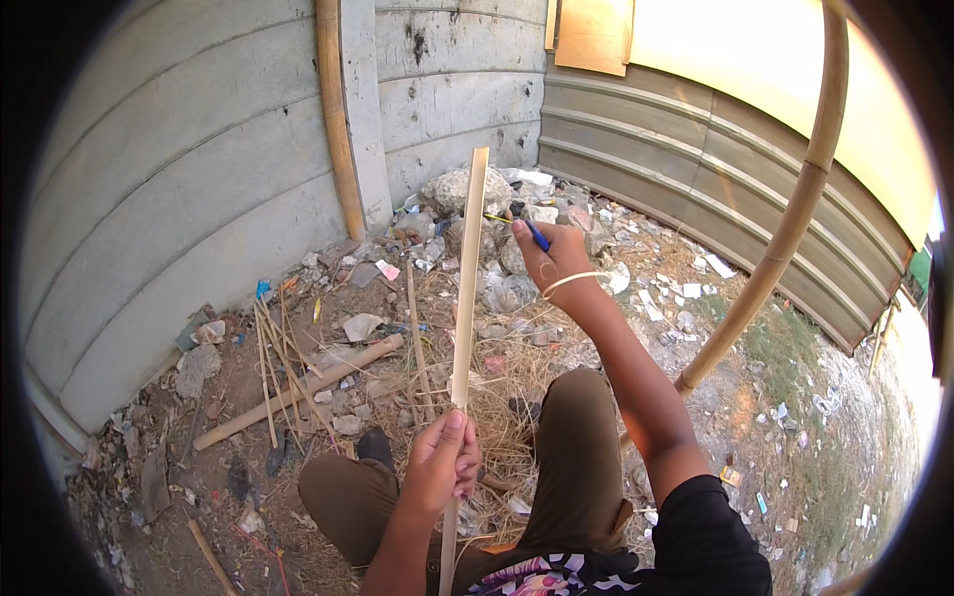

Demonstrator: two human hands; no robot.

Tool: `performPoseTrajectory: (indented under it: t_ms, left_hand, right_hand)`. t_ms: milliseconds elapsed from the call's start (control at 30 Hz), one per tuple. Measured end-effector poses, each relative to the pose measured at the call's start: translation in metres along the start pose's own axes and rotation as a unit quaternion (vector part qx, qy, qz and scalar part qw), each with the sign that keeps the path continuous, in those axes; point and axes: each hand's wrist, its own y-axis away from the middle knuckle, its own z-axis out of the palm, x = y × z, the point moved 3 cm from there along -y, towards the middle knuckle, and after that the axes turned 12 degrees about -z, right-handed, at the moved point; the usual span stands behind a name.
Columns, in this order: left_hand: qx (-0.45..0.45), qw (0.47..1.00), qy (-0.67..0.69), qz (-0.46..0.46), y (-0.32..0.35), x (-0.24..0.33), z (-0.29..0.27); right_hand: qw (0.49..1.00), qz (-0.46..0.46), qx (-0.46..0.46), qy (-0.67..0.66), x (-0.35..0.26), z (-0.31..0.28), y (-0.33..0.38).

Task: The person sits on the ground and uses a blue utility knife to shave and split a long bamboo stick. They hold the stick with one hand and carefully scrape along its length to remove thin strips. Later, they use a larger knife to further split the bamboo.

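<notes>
My left hand [442, 459] is closed around the lower part of a long, split bamboo strip [466, 288], which stands nearly upright in front of me. Some frayed fibre shows on the strip just above my thumb. To the right of the strip's upper part, my right hand [558, 254] grips a small blue-handled tool [538, 236]. A thin yellowish piece shows beyond that handle, but the tool's exact kind is unclear. A thin pale loop [576, 282] curls across my right wrist; whether it is a shaving or a band I cannot tell.
Thin bamboo sticks [283, 363] and a thicker bamboo pole [298, 391] lie at the left. Stones [447, 191], litter and dry bamboo shavings [502, 397] cover the ground. A slanting bamboo pole [760, 288] rises at the right. Concrete [199, 139] and corrugated walls [686, 159] enclose the corner.
</notes>
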Motion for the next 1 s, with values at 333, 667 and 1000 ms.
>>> performPoseTrajectory:
  t_ms: [333,667,1000]
  left_hand:
    - [0.056,0.998,-0.003,0.011,0.002,0.01,-0.011]
    - [0.074,0.997,-0.01,-0.006,0.003,0.008,-0.008]
    - [0.023,1.0,0.009,0.019,-0.002,0.001,0.0]
  right_hand:
    - [0.979,-0.203,-0.014,-0.032,-0.037,0.1,0.105]
    - [0.986,-0.164,-0.01,0.0,-0.03,0.099,0.113]
    - [0.982,-0.162,0.066,0.073,-0.031,0.083,0.109]
